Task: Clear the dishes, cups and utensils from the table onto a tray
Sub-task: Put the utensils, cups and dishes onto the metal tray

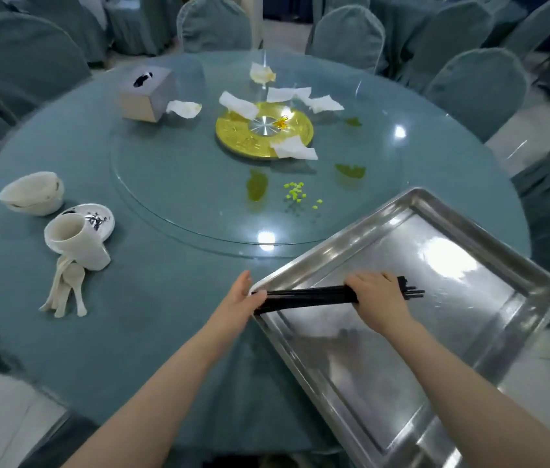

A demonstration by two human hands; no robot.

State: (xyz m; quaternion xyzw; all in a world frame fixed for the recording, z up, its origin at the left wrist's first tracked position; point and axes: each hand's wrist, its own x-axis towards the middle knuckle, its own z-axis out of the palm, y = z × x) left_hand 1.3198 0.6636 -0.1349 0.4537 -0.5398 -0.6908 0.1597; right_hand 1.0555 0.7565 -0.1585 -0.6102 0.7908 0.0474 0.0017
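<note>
I am holding a bundle of black chopsticks (314,295) over the near left corner of the steel tray (516,265): my left hand (245,297) is gripping one end, my right hand's (380,295) fingers are curling over the bundle near its other end.

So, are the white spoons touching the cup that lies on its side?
Touching. The head view shows the upper ends of the white spoons running under the base of the tipped cup, with no tablecloth visible between them.
</note>
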